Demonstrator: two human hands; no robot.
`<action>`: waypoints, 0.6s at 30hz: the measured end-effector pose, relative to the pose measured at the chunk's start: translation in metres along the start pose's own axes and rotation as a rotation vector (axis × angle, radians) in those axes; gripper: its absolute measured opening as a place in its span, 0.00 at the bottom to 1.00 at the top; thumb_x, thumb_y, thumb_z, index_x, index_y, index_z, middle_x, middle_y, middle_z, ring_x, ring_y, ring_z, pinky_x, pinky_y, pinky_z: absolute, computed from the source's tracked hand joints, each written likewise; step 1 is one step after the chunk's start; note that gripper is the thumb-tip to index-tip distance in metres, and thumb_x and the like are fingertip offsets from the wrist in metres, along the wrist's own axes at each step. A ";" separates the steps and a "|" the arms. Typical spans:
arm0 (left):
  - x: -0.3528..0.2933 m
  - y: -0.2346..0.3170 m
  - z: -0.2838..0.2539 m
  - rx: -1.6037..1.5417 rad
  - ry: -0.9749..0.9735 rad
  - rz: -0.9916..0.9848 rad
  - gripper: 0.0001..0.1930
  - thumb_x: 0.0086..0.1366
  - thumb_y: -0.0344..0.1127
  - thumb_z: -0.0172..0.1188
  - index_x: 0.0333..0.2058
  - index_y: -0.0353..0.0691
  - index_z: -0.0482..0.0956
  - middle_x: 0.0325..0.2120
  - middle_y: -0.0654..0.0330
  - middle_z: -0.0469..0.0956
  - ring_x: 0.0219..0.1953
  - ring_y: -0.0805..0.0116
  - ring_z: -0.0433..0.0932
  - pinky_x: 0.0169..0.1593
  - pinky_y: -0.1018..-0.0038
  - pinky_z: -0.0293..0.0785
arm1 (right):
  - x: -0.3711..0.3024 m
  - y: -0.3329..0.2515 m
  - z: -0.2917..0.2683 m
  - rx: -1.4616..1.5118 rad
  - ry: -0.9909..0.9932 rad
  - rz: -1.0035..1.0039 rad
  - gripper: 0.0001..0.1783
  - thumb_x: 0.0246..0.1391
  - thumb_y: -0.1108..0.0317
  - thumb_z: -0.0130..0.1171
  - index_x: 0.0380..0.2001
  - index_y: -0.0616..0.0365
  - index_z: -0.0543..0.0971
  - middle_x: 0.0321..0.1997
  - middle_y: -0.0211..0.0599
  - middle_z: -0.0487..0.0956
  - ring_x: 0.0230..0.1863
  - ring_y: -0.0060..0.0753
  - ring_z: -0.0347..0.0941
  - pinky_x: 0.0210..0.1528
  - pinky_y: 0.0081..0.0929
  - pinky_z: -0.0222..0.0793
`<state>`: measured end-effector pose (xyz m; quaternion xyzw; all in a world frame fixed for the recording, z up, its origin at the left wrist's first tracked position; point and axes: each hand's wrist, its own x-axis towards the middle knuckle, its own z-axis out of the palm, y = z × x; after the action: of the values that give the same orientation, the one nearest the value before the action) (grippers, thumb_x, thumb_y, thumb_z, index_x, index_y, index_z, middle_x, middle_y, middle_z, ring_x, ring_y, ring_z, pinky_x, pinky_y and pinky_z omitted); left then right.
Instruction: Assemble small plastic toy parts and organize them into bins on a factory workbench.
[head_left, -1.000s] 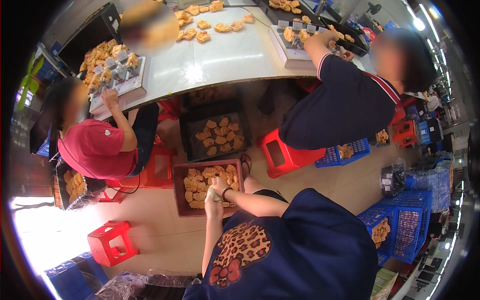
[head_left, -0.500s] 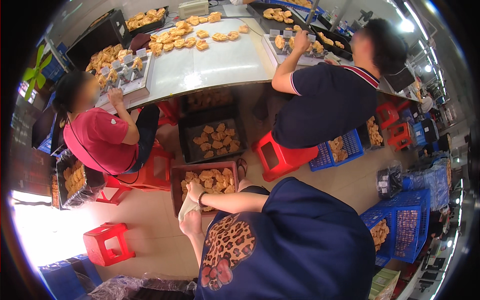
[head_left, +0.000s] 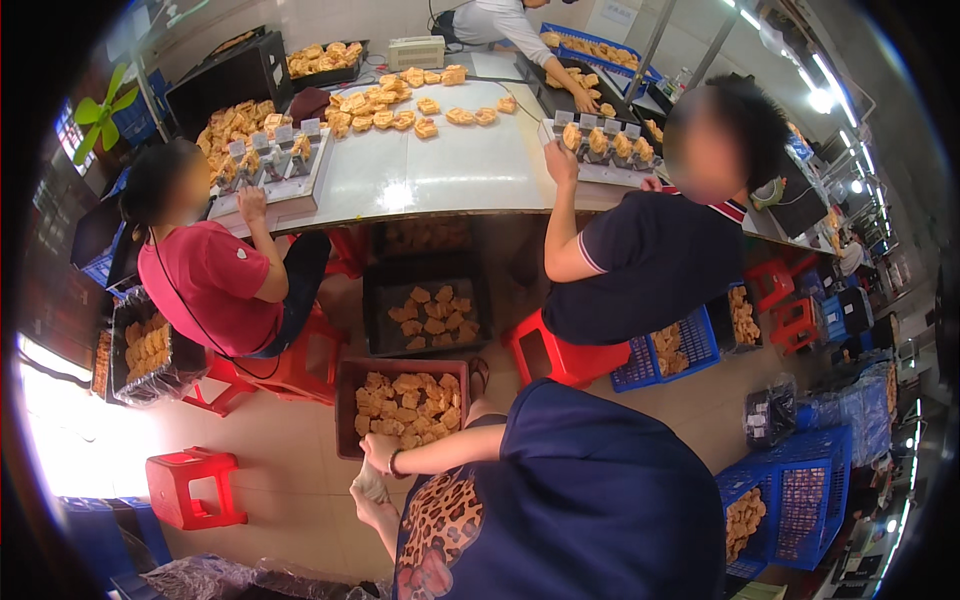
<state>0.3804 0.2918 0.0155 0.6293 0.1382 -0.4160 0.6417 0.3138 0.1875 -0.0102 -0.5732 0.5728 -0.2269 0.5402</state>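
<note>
My right hand [head_left: 378, 451], with a dark bracelet at the wrist, is closed on a crumpled pale cloth [head_left: 371, 486]. Just below, my left hand [head_left: 376, 508] grips the lower part of the same cloth. Whether the cloth is a glove or a rag, I cannot tell. Both hands are by the near left corner of a dull red bin [head_left: 348, 420], apart from the chunky tan pieces [head_left: 410, 398] heaped in it. Beyond that bin lies a black tray [head_left: 385, 342] holding more tan pieces.
Two seated co-workers, in a red shirt [head_left: 215, 280] and a dark shirt [head_left: 640, 270], work at a white table [head_left: 450, 160] with fixtures. A person in a pale sleeve [head_left: 525, 35] reaches in behind. Red stools [head_left: 195, 490] and blue crates [head_left: 800, 490] stand around.
My hands have come back toward me, away from the red bin, with the cloth now bunched between them. The dark-shirted co-worker's hand has lowered. The pale-sleeved arm reaches into a back tray.
</note>
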 end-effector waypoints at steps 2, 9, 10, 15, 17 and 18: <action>0.002 0.006 0.002 0.119 0.079 0.005 0.19 0.63 0.43 0.59 0.43 0.31 0.75 0.36 0.55 0.78 0.34 0.64 0.79 0.34 0.72 0.77 | -0.012 0.003 0.009 -0.131 0.010 -0.141 0.18 0.65 0.58 0.44 0.28 0.62 0.71 0.23 0.49 0.76 0.23 0.50 0.75 0.27 0.44 0.68; 0.024 -0.019 -0.032 0.115 -0.188 -0.113 0.18 0.65 0.42 0.49 0.46 0.36 0.74 0.37 0.58 0.78 0.33 0.66 0.79 0.33 0.73 0.77 | -0.013 0.006 -0.001 -0.159 -0.155 -0.159 0.17 0.64 0.58 0.46 0.30 0.63 0.71 0.30 0.54 0.76 0.37 0.59 0.73 0.37 0.48 0.65; 0.011 -0.012 -0.012 -0.151 -0.419 -0.241 0.19 0.67 0.42 0.46 0.49 0.36 0.72 0.44 0.57 0.76 0.40 0.62 0.78 0.41 0.69 0.76 | 0.001 0.023 0.003 -0.152 -0.120 -0.155 0.18 0.63 0.57 0.46 0.30 0.63 0.71 0.31 0.54 0.77 0.37 0.58 0.73 0.37 0.48 0.65; -0.015 0.007 0.003 -0.416 -0.979 -0.262 0.24 0.69 0.43 0.40 0.58 0.36 0.67 0.60 0.52 0.66 0.62 0.55 0.64 0.64 0.53 0.58 | -0.004 0.030 -0.001 0.064 -0.052 -0.040 0.21 0.59 0.51 0.54 0.36 0.61 0.74 0.32 0.51 0.78 0.36 0.50 0.76 0.41 0.40 0.70; -0.004 0.001 -0.011 -0.456 -0.970 -0.318 0.26 0.68 0.45 0.41 0.58 0.35 0.67 0.61 0.53 0.65 0.64 0.54 0.61 0.67 0.49 0.52 | -0.015 -0.003 -0.032 0.071 -0.281 0.298 0.17 0.57 0.55 0.56 0.37 0.59 0.77 0.34 0.49 0.80 0.36 0.45 0.78 0.42 0.37 0.72; -0.009 0.000 -0.006 -0.470 -0.939 -0.399 0.26 0.68 0.46 0.42 0.58 0.35 0.66 0.61 0.54 0.65 0.64 0.54 0.61 0.67 0.51 0.51 | -0.001 0.012 -0.030 0.025 -0.241 0.140 0.15 0.57 0.56 0.57 0.37 0.58 0.79 0.34 0.48 0.81 0.36 0.44 0.79 0.42 0.36 0.73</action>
<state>0.3768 0.3004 0.0204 0.1783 0.0430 -0.7230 0.6660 0.2827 0.1809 -0.0106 -0.5482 0.5393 -0.1253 0.6269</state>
